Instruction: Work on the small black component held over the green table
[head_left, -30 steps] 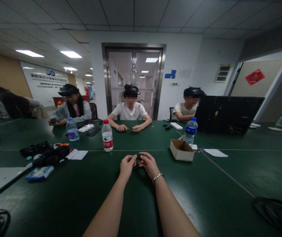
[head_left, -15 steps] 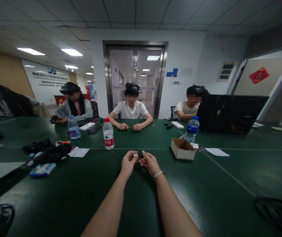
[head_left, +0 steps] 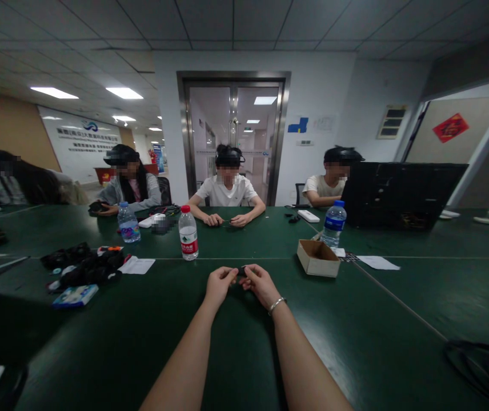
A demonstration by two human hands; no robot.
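Both hands are held together low over the dark green surface (head_left: 356, 342), at 12 o'clock from the wearer.

The left hand (head_left: 217, 283) is closed to a fingertip pinch, and its grip is set on the left end of a small dark object (head_left: 241, 270). The right hand (head_left: 262, 283), with a metal bracelet (head_left: 277, 305) at the wrist, is pinched in the same way on the right end. The object is thus held between the two grips, at or just above the surface. It is too small for its kind to be told.

Positions are taken from the hands:
- A red-labelled water bottle (head_left: 188, 233) stands upright at 11 o'clock, near.
- An open cardboard box (head_left: 317, 258) is placed at 2 o'clock.
- A blue-labelled bottle (head_left: 333, 224) stands just behind the box.
- A black laptop (head_left: 399, 194) is set farther out on the same bearing.
- A heap of black gear (head_left: 84, 265) and a white sheet (head_left: 136, 265) are noted at 9 to 10 o'clock.
- A blue packet (head_left: 75, 295) lies at 9 o'clock.
- A black cable (head_left: 484, 365) is seen at 4 o'clock, well apart.
- A person in a white shirt (head_left: 227, 193) is seated at 12 o'clock, across the surface, with hands resting on it.
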